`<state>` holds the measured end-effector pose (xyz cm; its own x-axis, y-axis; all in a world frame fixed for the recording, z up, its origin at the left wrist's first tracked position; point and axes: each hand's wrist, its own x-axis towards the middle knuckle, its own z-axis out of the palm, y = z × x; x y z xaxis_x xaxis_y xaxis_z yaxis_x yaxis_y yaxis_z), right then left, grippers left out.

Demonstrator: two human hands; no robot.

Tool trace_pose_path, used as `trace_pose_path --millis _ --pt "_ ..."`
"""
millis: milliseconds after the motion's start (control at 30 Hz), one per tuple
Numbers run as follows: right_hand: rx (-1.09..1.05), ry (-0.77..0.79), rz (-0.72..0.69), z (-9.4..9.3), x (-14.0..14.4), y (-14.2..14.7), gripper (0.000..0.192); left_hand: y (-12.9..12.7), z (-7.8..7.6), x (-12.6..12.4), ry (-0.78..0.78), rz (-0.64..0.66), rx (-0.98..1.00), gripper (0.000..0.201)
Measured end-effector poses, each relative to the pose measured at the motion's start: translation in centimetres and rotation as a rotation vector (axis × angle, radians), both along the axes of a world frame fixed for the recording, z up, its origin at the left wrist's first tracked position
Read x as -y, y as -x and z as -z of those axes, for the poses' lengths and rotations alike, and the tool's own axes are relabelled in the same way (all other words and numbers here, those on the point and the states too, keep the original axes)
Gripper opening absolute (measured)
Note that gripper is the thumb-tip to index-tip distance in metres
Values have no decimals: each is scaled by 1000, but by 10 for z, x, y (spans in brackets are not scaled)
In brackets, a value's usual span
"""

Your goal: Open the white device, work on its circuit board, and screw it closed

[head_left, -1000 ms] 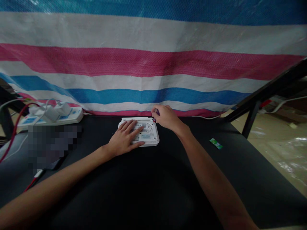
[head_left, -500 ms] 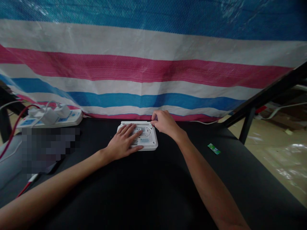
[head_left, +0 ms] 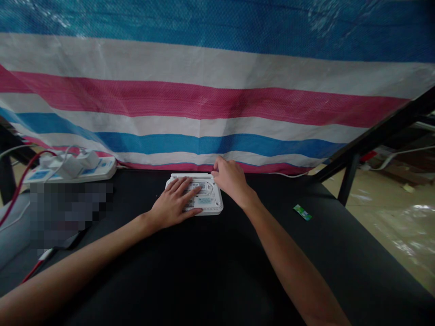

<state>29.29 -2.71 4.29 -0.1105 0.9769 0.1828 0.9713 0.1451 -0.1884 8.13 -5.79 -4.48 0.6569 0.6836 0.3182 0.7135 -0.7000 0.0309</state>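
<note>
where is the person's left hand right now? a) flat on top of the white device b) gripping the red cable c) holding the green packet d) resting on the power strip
a: the left hand lies palm down with fingers spread across the white device on the black table, while the green packet, power strip and red cable lie untouched off to the sides.

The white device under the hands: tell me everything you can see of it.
The white device is a flat, rounded-corner box, apparently plastic, lying on the black table near the striped tarp. Its upward face shows vent holes, a pale label and a round moulded feature. A white bar runs along its far edge. The left hand lies flat on it; the right hand fingers its far right corner.
</note>
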Motion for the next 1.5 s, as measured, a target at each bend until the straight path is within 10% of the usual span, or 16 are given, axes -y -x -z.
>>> trace_pose_path --millis 367,1500 --pt "-448 239 -324 3 -14 -30 23 0 -2 0 14 -1 -7 70" --pt "-184 56 -191 1 -9 -19 13 0 -1 1 27 7 50 68"
